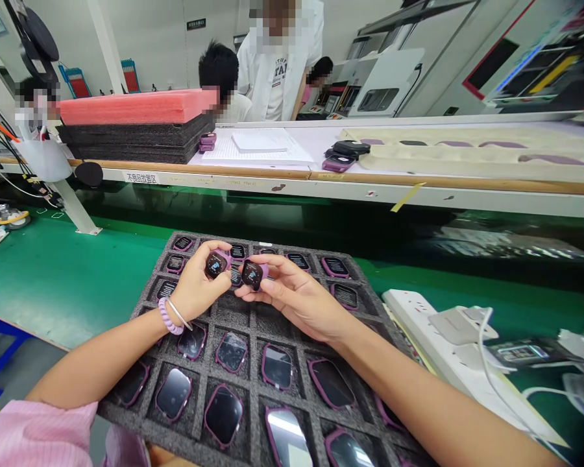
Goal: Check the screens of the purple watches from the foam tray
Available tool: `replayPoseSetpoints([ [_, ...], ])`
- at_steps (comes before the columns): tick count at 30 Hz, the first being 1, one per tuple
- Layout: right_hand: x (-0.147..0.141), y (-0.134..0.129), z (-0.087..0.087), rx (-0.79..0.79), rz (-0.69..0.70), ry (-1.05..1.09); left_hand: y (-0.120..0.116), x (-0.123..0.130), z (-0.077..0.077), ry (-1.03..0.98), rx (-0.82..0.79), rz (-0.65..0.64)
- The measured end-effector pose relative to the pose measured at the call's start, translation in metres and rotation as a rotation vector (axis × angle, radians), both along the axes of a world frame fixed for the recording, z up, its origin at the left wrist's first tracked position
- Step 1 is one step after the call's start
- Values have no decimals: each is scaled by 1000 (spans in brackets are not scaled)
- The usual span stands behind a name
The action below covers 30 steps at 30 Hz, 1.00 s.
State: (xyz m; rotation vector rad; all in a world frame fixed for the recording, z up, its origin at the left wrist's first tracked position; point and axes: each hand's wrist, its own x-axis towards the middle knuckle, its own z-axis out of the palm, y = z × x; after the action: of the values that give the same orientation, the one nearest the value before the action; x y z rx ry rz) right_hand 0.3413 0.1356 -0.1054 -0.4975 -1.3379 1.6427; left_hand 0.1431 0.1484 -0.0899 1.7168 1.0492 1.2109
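My left hand pinches a purple smartwatch body by its sides, its dark lit screen turned toward me. Close beside it, my right hand grips a second purple smartwatch body, which also shows a lit display. Both are held just above a dark grey foam tray cut into square pockets. Several purple-framed watches lie in the pockets. Those in the far rows show white text on black, while the near ones, such as this watch, have blank, glossy screens. My forearms hide part of the tray.
A white power strip with chargers and cables lies at right on the green bench. Behind, a shelf bears pink foam over black foam, papers, stacked watches and a cream tray. People are beyond it.
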Motion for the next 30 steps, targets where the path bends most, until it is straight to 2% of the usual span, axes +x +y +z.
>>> replayPoseSetpoints([
  [23,-1,-3,4,-1,7,-15,-3,0,-1,38,-1,-18],
  [30,-1,-2,1,17,28,-2,-4,0,0,34,0,-31],
])
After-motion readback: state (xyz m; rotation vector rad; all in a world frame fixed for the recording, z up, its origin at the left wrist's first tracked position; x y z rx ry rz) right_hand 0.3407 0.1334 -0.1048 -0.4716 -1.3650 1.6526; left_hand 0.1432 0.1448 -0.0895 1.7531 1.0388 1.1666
